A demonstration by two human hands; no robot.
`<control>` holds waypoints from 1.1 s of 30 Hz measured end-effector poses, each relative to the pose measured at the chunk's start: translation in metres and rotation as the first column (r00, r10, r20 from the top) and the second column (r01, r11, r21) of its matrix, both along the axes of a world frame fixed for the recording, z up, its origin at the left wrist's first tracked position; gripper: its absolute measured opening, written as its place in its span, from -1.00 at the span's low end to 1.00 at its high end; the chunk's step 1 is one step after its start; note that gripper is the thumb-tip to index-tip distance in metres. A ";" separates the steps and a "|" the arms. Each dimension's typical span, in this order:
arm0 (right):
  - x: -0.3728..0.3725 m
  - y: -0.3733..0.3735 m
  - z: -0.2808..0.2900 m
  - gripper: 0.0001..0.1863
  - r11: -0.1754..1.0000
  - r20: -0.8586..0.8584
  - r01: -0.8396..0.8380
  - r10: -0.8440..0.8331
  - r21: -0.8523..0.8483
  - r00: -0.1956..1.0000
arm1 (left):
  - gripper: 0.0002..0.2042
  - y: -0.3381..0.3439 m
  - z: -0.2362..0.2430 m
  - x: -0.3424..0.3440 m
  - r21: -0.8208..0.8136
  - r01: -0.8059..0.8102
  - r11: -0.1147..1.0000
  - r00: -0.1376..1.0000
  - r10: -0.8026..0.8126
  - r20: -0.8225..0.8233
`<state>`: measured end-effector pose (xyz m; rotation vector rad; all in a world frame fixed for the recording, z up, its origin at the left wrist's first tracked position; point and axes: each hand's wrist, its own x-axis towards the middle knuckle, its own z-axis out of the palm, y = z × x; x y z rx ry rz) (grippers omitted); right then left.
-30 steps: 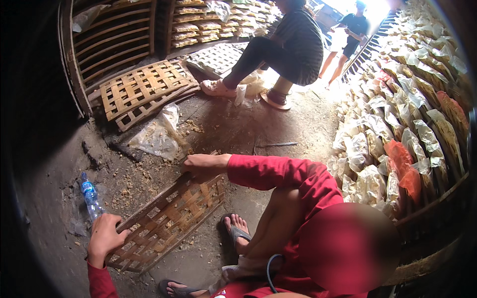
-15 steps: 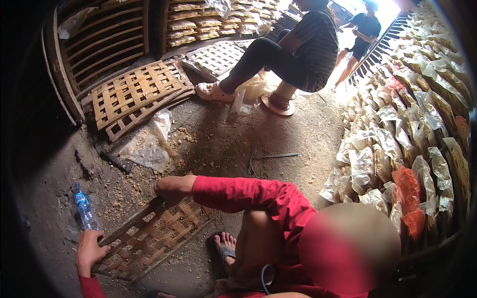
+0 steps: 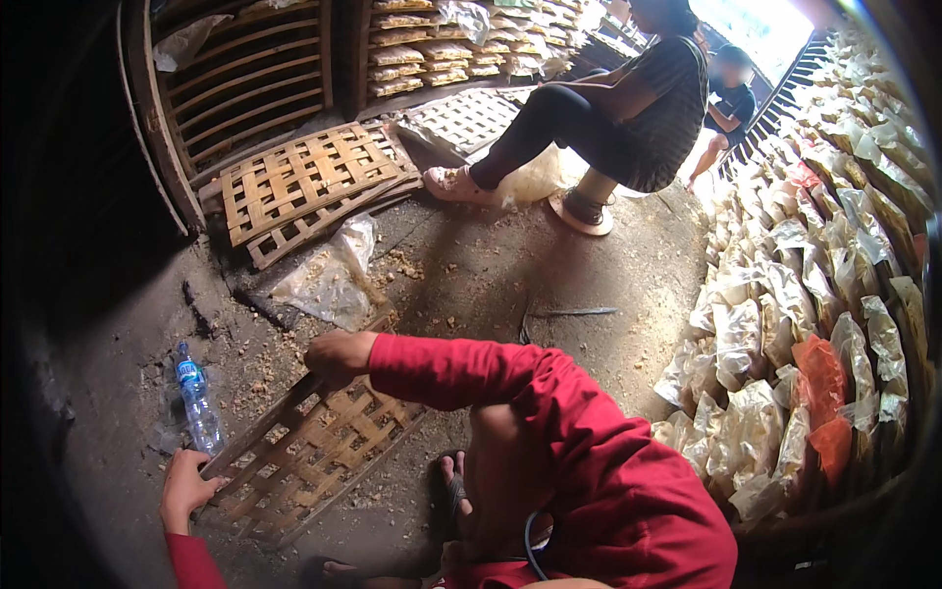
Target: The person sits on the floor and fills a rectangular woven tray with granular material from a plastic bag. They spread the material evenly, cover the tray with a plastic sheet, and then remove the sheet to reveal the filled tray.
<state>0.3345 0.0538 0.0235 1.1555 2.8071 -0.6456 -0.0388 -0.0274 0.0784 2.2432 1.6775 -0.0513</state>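
A: How many hands are counted on the woven panel (image 3: 343, 420)?

B: Two are counted. The near left corner of the panel is gripped by the left hand (image 3: 184, 488), with the thumb laid over the border. The long far edge is gripped by the right hand (image 3: 339, 355), and the fingers there are curled over the wood.

A: And where is this one panel found?

B: It is held slantwise at the near left part of the floor (image 3: 579, 285). Whether its lower edge is supported by the floor cannot be told.

A: How many bottles are seen?

B: One clear bottle (image 3: 201, 410) with a blue label is seen, just beyond the left hand, toward the left edge of the floor.

A: What can be counted farther away?

B: One crumpled plastic sheet (image 3: 329, 285) is spread beyond the right hand, and many crumbs (image 3: 400, 265) are scattered near it. At the far left corner of the floor, at least two lattice panels (image 3: 309, 177) are stacked.

A: Are other persons seen?

B: Two are counted: one seated person (image 3: 667, 113) on one stool (image 3: 587, 208), and one distant person (image 3: 734, 101) near the bright opening. Along the right edge of the floor, many wrapped bundles (image 3: 736, 432) are lined up; an exact number cannot be given.
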 end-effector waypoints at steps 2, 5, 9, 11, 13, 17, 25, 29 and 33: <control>0.021 0.002 -0.021 -0.70 1.000 -0.003 0.011 -0.011 0.021 1.000 | -0.74 0.006 -0.018 -0.013 0.048 0.057 0.997 0.998 -0.058 0.022; 0.041 -0.002 -0.024 -0.83 0.984 0.113 0.132 -0.146 0.122 0.983 | -0.78 0.019 -0.018 -0.014 -0.117 0.002 0.993 0.999 0.004 0.044; 0.065 -0.025 -0.009 -0.69 0.948 0.063 0.229 -0.248 0.221 0.967 | -0.79 0.030 -0.031 -0.015 -0.021 0.145 0.989 0.947 -0.133 0.292; 0.076 -0.035 -0.009 -0.68 0.939 0.109 0.248 -0.279 0.237 0.954 | -0.79 0.039 -0.031 -0.006 -0.044 0.255 0.966 0.927 -0.231 0.296; 0.077 -0.043 0.004 -0.68 0.937 0.144 0.279 -0.312 0.209 0.939 | -0.77 0.048 -0.033 -0.010 -0.036 0.341 0.939 0.892 -0.311 0.329; 0.080 -0.049 0.033 -0.66 0.906 0.205 0.372 -0.411 0.204 0.888 | -0.72 0.062 -0.035 -0.006 -0.001 0.455 0.891 0.826 -0.421 0.374; 0.063 -0.045 0.021 -0.56 0.887 0.239 0.410 -0.454 0.214 0.858 | -0.65 0.066 -0.059 -0.018 -0.375 0.478 0.794 0.827 -0.263 0.498; 0.077 -0.049 -0.010 -0.50 0.926 0.265 0.355 -0.377 0.129 0.887 | -0.58 0.068 -0.065 -0.009 -0.512 0.404 0.758 0.882 -0.173 0.439; 0.071 -0.056 -0.027 -0.61 0.949 0.281 0.276 -0.309 0.153 0.909 | -0.53 0.063 -0.098 -0.017 -0.512 0.355 0.782 0.904 -0.148 0.402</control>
